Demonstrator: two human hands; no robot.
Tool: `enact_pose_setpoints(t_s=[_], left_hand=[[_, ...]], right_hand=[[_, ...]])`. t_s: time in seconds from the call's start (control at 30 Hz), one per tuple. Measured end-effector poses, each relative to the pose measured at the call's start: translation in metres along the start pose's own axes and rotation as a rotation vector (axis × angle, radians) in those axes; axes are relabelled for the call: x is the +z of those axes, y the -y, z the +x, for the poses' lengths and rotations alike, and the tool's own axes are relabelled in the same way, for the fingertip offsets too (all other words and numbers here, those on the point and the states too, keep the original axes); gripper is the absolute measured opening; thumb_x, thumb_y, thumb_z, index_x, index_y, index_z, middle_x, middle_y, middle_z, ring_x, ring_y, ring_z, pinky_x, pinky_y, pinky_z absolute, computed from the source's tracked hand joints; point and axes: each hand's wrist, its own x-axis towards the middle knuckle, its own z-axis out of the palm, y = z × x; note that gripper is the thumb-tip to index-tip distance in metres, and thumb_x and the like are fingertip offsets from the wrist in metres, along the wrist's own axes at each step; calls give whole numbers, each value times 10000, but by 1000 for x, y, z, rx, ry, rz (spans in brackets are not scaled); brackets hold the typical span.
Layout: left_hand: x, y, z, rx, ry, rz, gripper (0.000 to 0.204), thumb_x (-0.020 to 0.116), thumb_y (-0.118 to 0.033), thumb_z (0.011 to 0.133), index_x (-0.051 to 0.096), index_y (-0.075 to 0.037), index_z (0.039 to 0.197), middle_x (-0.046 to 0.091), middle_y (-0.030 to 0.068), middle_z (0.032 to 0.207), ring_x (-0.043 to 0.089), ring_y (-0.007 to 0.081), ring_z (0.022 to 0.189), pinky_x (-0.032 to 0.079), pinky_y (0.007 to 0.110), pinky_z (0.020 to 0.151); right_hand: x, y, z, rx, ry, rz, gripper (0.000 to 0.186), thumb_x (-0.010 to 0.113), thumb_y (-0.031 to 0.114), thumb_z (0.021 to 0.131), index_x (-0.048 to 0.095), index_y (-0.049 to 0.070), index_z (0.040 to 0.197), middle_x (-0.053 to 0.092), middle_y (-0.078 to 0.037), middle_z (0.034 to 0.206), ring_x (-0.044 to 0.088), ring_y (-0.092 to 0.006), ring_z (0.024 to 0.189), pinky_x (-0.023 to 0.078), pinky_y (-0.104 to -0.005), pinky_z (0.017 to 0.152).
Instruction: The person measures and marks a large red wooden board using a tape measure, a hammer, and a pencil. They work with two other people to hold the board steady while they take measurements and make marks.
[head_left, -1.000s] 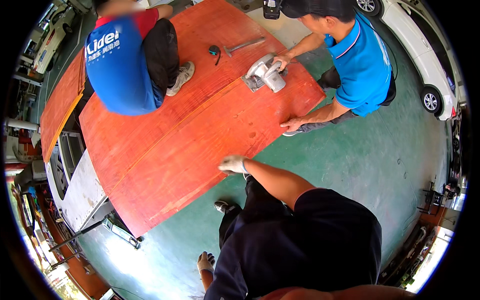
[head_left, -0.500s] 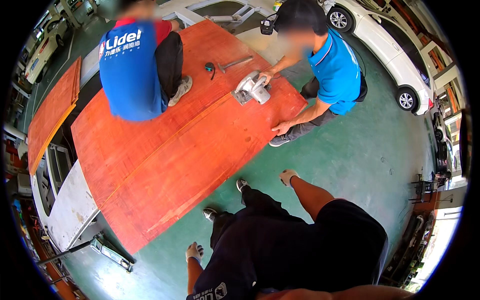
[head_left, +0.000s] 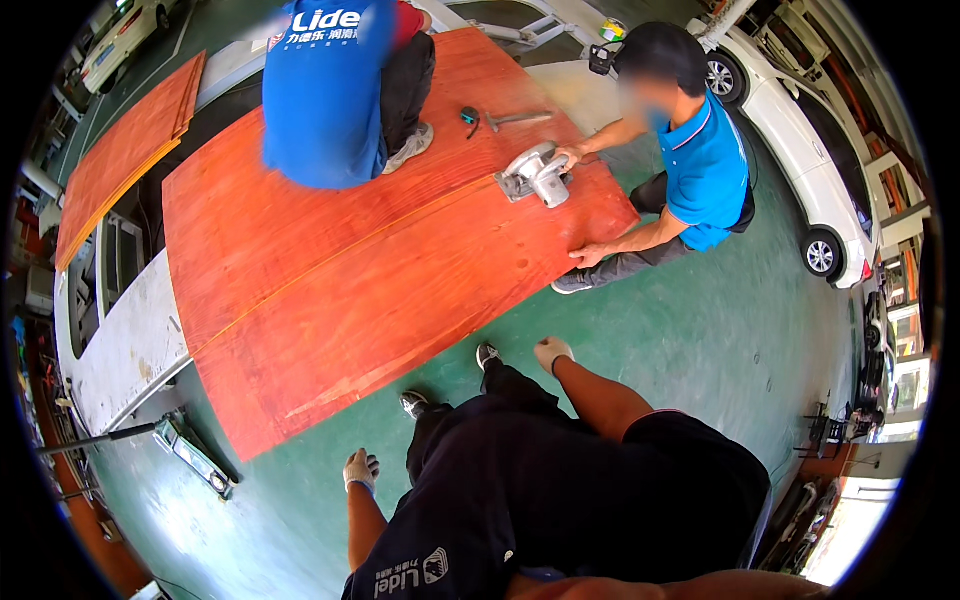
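Observation:
My left hand [head_left: 361, 468], in a pale work glove, hangs over the green floor with its fingers loosely apart and nothing in them. My gloved right hand [head_left: 552, 352] is held low by the near edge of a large red wooden board [head_left: 340, 300], apart from it; its fingers are hidden under the back of the hand. At the board's right end a co-worker in a blue shirt grips a silver circular saw [head_left: 540, 176] with one hand [head_left: 567, 157]. That co-worker's other hand [head_left: 588, 255] presses on the board's edge.
A second person in a blue vest [head_left: 325, 100] squats on the board. Near them lie a tape measure [head_left: 469, 117] and a hammer [head_left: 520, 120]. More red boards [head_left: 125, 160] are stacked at left, above a floor jack [head_left: 193, 458]. A white car [head_left: 800, 150] stands at right.
My view has shifted, so the board and both people appear higher and farther right. The saw stays at about the same place on the board. My hands remain lowered.

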Motion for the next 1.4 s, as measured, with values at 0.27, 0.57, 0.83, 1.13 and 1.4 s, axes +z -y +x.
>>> enact_pose_setpoints(t_s=[0.27,0.57,0.83,1.13,1.4], left_hand=[[-17,88,-14,-167,16,-30,324,655,-272,959,569,-74,1202,642,114,889,609,246,669,467,367,545],[-10,91,-16,-43,70,-14,379,653,-291,959,579,-70,1257,675,119,945,643,237,719,494,375,585],[2,54,-22,-52,-5,-62,419,670,-315,986,591,-48,1298,685,114,1003,644,216,767,491,354,629],[0,58,-22,-79,18,-64,394,665,-277,972,590,-45,1282,658,92,905,615,209,709,478,346,583],[-30,73,-7,-116,21,-64,411,671,-318,981,577,-67,1292,666,101,940,626,227,730,495,368,600]], right_hand=[[7,46,7,-162,77,-51,338,620,339,906,744,103,1114,759,-175,1103,714,-361,1064,559,-432,942],[19,35,6,-220,110,-143,355,634,350,888,754,108,1118,763,-169,1104,719,-343,1047,556,-414,939],[8,22,13,-193,105,-162,317,645,325,877,766,140,1104,762,-158,1133,713,-364,1075,556,-435,963],[20,23,3,-229,88,-181,355,650,340,867,769,90,1089,766,-188,1087,726,-355,1051,560,-415,942],[36,37,-15,-268,92,-219,290,616,320,885,782,124,1019,761,-179,1097,714,-370,1068,562,-437,949]])
